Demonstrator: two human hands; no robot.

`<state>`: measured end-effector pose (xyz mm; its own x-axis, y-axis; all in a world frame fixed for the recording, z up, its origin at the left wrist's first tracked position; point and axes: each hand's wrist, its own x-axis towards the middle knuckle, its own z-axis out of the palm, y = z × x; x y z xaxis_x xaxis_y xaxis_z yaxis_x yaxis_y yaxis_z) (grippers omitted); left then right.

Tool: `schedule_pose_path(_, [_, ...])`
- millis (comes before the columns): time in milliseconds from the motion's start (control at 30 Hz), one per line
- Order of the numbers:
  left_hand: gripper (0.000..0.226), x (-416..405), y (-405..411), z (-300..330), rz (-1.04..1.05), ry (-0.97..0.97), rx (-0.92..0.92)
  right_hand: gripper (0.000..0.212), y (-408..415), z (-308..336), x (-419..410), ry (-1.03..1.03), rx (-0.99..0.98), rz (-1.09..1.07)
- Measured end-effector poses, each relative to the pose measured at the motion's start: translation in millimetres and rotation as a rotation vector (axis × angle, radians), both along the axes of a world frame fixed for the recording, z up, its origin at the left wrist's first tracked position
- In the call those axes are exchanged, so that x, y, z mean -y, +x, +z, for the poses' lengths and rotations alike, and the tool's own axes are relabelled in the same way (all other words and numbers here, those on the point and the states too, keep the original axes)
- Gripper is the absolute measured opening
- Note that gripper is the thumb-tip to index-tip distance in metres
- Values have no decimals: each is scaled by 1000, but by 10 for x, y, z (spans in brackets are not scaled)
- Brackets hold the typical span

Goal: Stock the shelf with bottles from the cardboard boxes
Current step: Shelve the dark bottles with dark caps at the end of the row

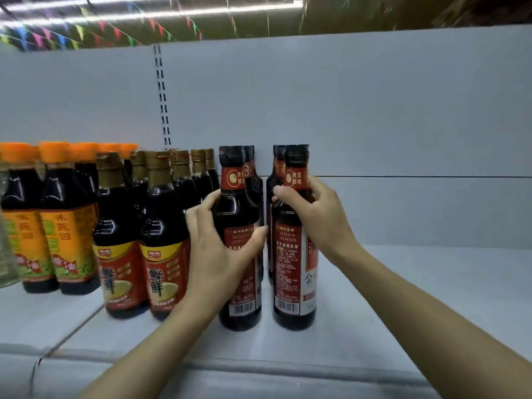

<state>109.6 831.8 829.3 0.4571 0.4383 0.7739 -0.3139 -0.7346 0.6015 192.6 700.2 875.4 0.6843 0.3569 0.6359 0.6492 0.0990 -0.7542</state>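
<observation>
Stocking is looking partway along: both hands are gripping dark glass sauce bottles with black caps and red labels, standing on the white metal shelf (403, 298), left hand (221, 249) wrapping the front left bottle (240, 300), right hand (319, 214) clutching the front right bottle's (293, 298) neck, and the shelf's right side is sitting bare, so more is likely remaining; no cardboard boxes showing. Counting: black-capped bottles are forming two rows, about three visible each; gold-capped dark bottles (164, 254) roughly seven; orange-capped bottles (69, 226) around five, rear ones hidden.

Bright ceiling strip lights (149, 7) overhead; slight blur, wide-angle bending at edges.
</observation>
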Motion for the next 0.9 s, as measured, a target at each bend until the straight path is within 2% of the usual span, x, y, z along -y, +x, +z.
schedule_pose_path(167, [73,-36,-43,-51,-50,-47,3,12,17,-11,-12,23,0,-2])
schedule_pose_path(333, [67,-7,-129,-8,-117,-113,-55,31,-1,-66,29,-16,-45,3])
schedule_pose_path(500, [89,-31,-186,42,-185,-231,-208,30,-117,-56,64,-34,-21,-132])
schedule_pose_path(567, [90,-44,-225,62,-204,-231,-247,33,-160,-58,58,-42,-30,-162])
schedule_pose_path(667, [76,-78,-257,58,-287,-206,-254,34,-175,-52,70,-67,-55,-159])
schedule_pose_path(733, [54,-52,-275,37,-367,-263,-211,28,-173,-42,108,-95,-61,-133])
schedule_pose_path(767, [52,-51,-271,19,-393,-312,-190,23,-177,-28,132,-110,-72,-109])
schedule_pose_path(833, [61,-56,-250,-26,-417,-417,-175,20,-180,-13,176,-137,-96,-64])
schedule_pose_path(900, [65,-68,-245,-40,-417,-443,-203,26,-203,-8,188,-178,-99,-68])
